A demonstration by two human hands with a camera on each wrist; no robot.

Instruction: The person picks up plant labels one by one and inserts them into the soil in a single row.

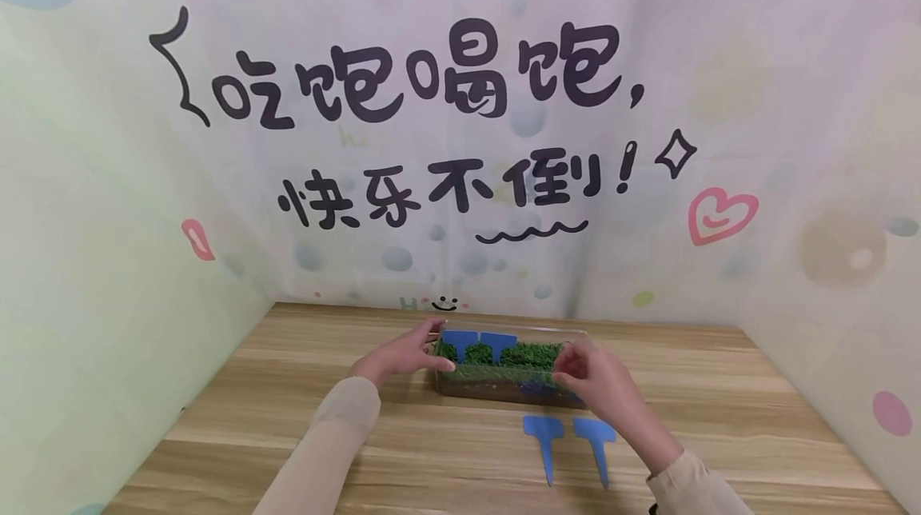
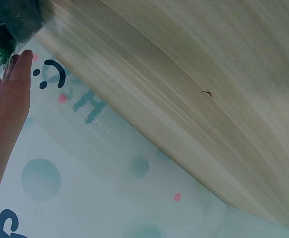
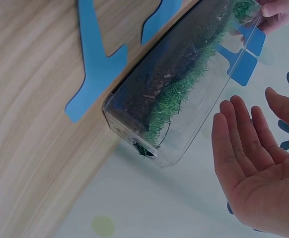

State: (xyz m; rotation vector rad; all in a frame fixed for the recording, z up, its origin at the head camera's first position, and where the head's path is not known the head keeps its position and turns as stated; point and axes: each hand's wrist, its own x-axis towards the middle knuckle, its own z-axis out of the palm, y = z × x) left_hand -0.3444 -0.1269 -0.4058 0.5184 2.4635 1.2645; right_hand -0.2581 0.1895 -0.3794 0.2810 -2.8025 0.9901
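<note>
Spreading beyond the left hand (image 1: pixel 406 353) and the right hand (image 1: pixel 593 375), a pale backdrop (image 1: pixel 446 131) is printed with dark lettering, and beneath them a wood-grain table (image 1: pixel 403 451) is seen. Both arms are extended forward and angled inward, covered by pale sleeves (image 1: pixel 324 451) that end short of the hands. Between the hands, a clear box (image 1: pixel 475 392) is set on the table, filled with dark soil (image 3: pixel 134 99) and topped by green grass (image 1: pixel 528 357). By the left hand, the box's left end is spanned, thumb at the front edge, straight fingers laid toward the rear corner. The right hand is held empty near the box's right end, fingers relaxed and slightly bent, thumb spread away. Just beside the left hand, two blue T-shaped tags (image 1: pixel 498 339) are planted upright in the grass, crosspieces uppermost. Nearer the person than the right hand, two more blue tags (image 1: pixel 596 429) are laid flat on the table, side by side.
</note>
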